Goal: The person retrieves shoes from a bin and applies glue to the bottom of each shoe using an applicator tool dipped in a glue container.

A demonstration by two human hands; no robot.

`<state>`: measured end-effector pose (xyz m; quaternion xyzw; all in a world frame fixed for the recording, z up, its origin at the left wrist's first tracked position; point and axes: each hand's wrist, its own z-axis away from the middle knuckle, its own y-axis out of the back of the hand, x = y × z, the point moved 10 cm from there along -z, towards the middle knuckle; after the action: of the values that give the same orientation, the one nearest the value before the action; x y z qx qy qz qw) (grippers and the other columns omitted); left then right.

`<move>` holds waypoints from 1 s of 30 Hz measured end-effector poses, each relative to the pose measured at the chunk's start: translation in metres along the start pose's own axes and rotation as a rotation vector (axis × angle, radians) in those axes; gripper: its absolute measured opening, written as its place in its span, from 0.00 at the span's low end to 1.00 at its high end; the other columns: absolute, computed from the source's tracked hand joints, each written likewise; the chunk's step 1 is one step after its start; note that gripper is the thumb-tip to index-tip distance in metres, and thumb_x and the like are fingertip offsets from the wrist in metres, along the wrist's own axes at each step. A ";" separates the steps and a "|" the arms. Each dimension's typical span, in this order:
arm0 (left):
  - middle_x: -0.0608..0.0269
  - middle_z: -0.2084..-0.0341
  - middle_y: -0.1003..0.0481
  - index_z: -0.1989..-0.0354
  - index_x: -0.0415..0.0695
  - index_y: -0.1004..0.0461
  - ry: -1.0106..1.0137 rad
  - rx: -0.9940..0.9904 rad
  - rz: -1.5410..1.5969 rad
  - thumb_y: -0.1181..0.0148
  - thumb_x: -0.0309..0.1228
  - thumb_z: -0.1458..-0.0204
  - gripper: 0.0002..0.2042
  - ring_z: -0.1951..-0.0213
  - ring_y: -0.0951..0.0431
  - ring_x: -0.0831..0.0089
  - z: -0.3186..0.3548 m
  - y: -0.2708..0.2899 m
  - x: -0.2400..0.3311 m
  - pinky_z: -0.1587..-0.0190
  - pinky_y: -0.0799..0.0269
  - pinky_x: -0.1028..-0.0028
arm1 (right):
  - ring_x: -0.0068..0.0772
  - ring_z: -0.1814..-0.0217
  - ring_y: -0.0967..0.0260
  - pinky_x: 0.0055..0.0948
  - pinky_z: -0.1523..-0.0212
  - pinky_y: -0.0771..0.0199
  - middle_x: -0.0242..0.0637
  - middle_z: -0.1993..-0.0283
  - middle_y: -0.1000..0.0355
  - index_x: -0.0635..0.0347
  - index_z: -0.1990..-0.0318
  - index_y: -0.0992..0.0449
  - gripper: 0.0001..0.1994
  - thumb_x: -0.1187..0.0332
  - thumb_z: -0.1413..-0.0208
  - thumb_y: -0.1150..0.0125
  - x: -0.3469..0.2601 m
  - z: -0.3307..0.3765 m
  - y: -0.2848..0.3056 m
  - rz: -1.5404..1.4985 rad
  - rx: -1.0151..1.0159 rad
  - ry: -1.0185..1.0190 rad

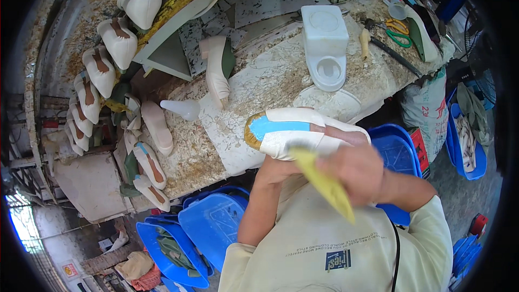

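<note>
A cream shoe upper [281, 114] lies sole side up in front of me, at the bench's front edge. Along its underside runs a light blue strip, with a tan patch at the left end and brown board toward the right. My left hand [280, 170] grips it from below, most of the fingers hidden under it. My right hand [358, 174], smeared by motion, is closed round a tool with a flat yellow handle [326, 185]. The tool's dark, blurred end is over the shoe's near side; its exact kind does not show.
A white plastic container [326, 38] stands on the stained bench [254, 86], near a translucent cone-shaped piece [183, 109] and a shoe [217, 70]. More shoes [116, 43] line a rack at left. Scissors [399, 33] lie at right. Blue bins [213, 224] stand below.
</note>
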<state>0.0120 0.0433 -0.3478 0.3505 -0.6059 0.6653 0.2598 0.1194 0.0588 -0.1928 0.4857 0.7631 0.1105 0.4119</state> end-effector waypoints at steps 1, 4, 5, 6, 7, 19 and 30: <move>0.62 0.50 0.30 0.40 0.40 0.39 0.110 0.086 -0.040 0.28 0.19 0.67 0.40 0.50 0.29 0.70 -0.005 0.000 -0.002 0.47 0.30 0.68 | 0.33 0.73 0.28 0.30 0.66 0.25 0.39 0.72 0.28 0.66 0.62 0.24 0.11 0.75 0.55 0.36 -0.007 -0.002 0.004 -0.064 -0.050 0.017; 0.59 0.50 0.29 0.41 0.40 0.38 0.011 -0.014 -0.106 0.30 0.17 0.68 0.39 0.48 0.28 0.68 -0.014 -0.007 0.017 0.44 0.31 0.65 | 0.24 0.71 0.32 0.23 0.70 0.32 0.36 0.71 0.30 0.66 0.62 0.23 0.06 0.78 0.47 0.42 0.057 0.007 0.065 0.029 0.417 -0.320; 0.59 0.50 0.29 0.41 0.40 0.38 0.012 -0.024 -0.099 0.30 0.17 0.68 0.39 0.48 0.28 0.68 -0.012 -0.004 0.015 0.44 0.31 0.65 | 0.24 0.72 0.34 0.23 0.71 0.34 0.36 0.71 0.31 0.66 0.62 0.23 0.06 0.78 0.47 0.42 0.096 0.006 0.067 -0.102 0.473 -0.489; 0.58 0.50 0.29 0.41 0.39 0.38 0.047 0.030 -0.095 0.30 0.18 0.68 0.39 0.47 0.28 0.67 -0.008 0.007 0.009 0.44 0.32 0.64 | 0.23 0.73 0.36 0.22 0.72 0.36 0.35 0.71 0.31 0.67 0.62 0.23 0.06 0.78 0.47 0.41 0.135 0.009 0.068 -0.230 0.532 -0.659; 0.57 0.49 0.29 0.41 0.38 0.38 0.080 0.080 -0.091 0.29 0.18 0.68 0.39 0.46 0.29 0.66 -0.006 0.013 0.004 0.43 0.32 0.64 | 0.22 0.74 0.37 0.22 0.72 0.37 0.35 0.71 0.31 0.67 0.62 0.23 0.06 0.76 0.47 0.40 0.171 0.018 0.054 -0.281 0.443 -0.720; 0.57 0.42 0.34 0.35 0.41 0.44 0.097 0.490 0.247 0.63 0.61 0.42 0.37 0.44 0.31 0.64 0.008 0.060 -0.021 0.41 0.36 0.65 | 0.19 0.71 0.36 0.22 0.69 0.35 0.31 0.69 0.32 0.66 0.60 0.21 0.09 0.70 0.45 0.39 0.265 0.059 0.003 -0.319 0.228 -0.742; 0.55 0.48 0.30 0.39 0.39 0.39 0.154 0.442 0.224 0.67 0.57 0.38 0.33 0.49 0.28 0.65 0.005 0.077 -0.023 0.46 0.31 0.66 | 0.14 0.81 0.40 0.18 0.81 0.44 0.24 0.80 0.35 0.65 0.66 0.23 0.07 0.69 0.45 0.39 0.158 0.009 -0.040 -0.862 0.091 -0.986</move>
<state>-0.0322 0.0299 -0.4136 0.2776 -0.4594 0.8309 0.1470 0.0700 0.1680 -0.3040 0.1472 0.6151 -0.3324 0.6997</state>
